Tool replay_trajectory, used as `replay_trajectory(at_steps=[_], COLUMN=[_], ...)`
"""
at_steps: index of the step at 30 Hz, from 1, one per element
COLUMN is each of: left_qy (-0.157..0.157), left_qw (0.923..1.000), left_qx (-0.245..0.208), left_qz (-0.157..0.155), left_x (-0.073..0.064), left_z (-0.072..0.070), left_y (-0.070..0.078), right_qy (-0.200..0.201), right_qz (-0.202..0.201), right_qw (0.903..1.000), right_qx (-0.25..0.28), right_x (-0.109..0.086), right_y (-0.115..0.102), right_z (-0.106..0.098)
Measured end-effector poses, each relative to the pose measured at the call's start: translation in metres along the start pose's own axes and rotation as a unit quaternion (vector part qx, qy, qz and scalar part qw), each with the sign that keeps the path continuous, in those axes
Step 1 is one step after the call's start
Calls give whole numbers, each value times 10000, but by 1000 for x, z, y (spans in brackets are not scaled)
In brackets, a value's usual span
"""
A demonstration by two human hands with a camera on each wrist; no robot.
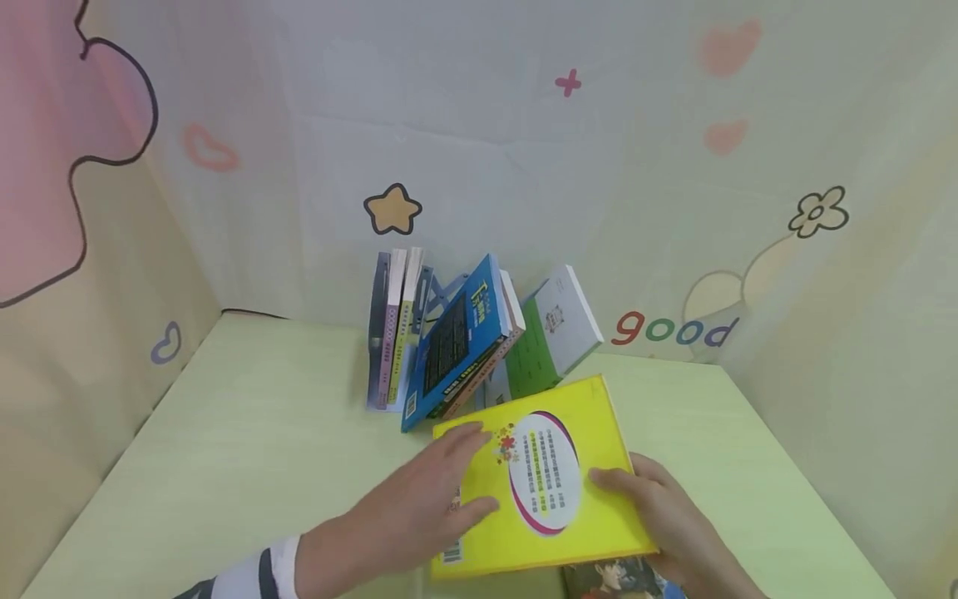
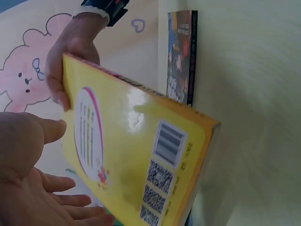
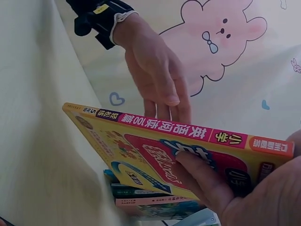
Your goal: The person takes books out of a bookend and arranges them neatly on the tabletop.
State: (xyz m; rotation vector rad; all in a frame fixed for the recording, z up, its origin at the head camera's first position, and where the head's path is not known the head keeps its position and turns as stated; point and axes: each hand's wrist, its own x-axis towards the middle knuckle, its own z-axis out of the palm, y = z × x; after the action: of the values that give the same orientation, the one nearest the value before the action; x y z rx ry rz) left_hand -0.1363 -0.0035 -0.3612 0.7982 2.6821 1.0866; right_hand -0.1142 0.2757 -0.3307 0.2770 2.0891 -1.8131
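My right hand (image 1: 666, 512) grips the right edge of a yellow paperback book (image 1: 550, 474), thumb on its back cover and fingers under it. The book is tilted above the table with its back cover, an oval text panel and barcodes, showing in the head view. In the right wrist view the fingers of the right hand (image 3: 207, 183) spread over the front cover, and a pink spine strip shows. My left hand (image 1: 427, 499) is beside the book's left end, fingers extended. In the left wrist view, the left hand's fingers (image 2: 66, 200) are straight and grip nothing.
Behind the yellow book, a blue book (image 1: 460, 333) leans with others, and a green-and-white book (image 1: 557, 324) tilts beside them. Thin books (image 1: 397, 333) stand upright against a grey-blue bookend (image 1: 377, 324). A dark-covered book (image 1: 621, 576) lies on the pale table (image 1: 247, 433) at the front.
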Motion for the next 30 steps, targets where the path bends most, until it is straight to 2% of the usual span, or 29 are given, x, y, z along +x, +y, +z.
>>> replay_trajectory(at_steps=[3, 7, 14, 18, 23, 26, 30], left_qy=[-473, -642, -1041, -906, -669, -646, -501], left_qw=[9988, 9967, 9927, 9929, 9921, 9932, 9944], left_qx=[76, 303, 356, 523, 922, 874, 763], left_qz=[132, 389, 503, 573, 522, 414, 527], left_x=[-1, -4, -10, -10, -10, -10, -14], left_z=[11, 23, 36, 39, 45, 46, 43], left_y=[3, 5, 6, 6, 9, 9, 4], right_qy=[1, -89, -542, -778, -640, -719, -940], right_qz=[65, 35, -19, -61, 31, 35, -34], right_qw=[10000, 9999, 9977, 9957, 9967, 9955, 9930], right_qx=[40, 94, 398, 495, 506, 616, 721], right_x=[0, 0, 0, 1, 2, 2, 1], right_y=[1, 3, 6, 5, 5, 5, 5], right_z=[1, 2, 3, 5, 11, 12, 15])
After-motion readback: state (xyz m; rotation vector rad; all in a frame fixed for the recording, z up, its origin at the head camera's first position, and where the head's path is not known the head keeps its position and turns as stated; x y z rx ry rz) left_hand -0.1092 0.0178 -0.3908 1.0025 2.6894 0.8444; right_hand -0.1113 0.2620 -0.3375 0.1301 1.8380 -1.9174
